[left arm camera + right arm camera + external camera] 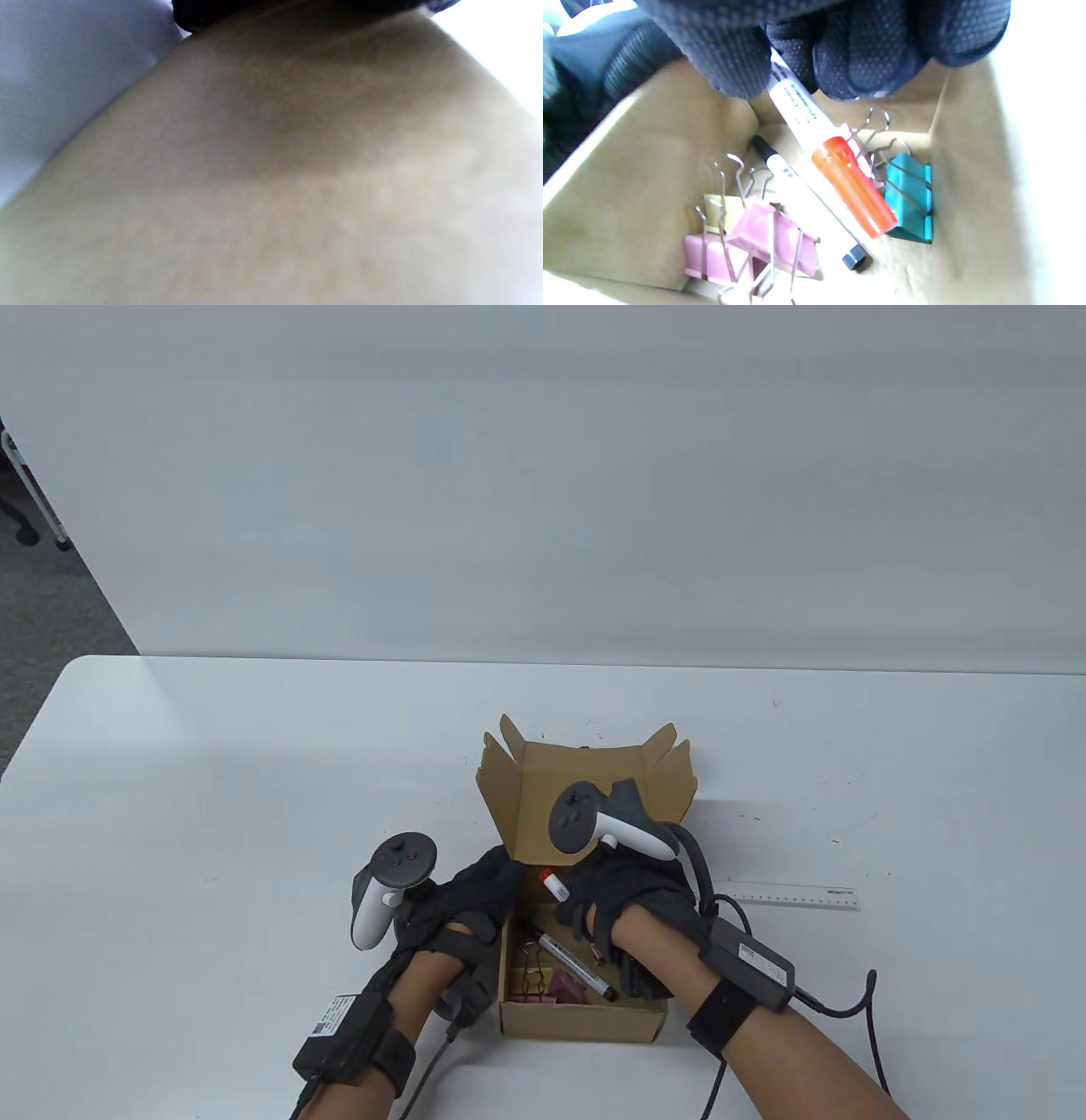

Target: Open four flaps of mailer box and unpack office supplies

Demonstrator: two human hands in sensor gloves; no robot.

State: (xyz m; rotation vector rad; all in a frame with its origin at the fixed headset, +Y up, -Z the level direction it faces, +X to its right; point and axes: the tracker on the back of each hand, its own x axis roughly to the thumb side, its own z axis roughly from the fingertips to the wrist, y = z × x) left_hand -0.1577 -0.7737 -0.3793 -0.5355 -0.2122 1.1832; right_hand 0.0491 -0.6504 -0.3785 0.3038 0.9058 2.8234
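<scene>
Right hand point(814, 46) pinching a red-capped marker point(835, 169) out of the box point(577, 1022)
Left hand point(458, 903) bracing the box, grip unclear — marker tilting, risking snagging clips point(908, 199) beneath the fingers

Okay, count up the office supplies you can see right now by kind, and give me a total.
Markers: 2, the red-capped marker in the right hand and the black-capped marker in the box.
Binder clips: at least 4, two pink clips, a yellow clip and a teal clip.
Rulers: 1, the ruler on the table.
Total: 7.
</scene>
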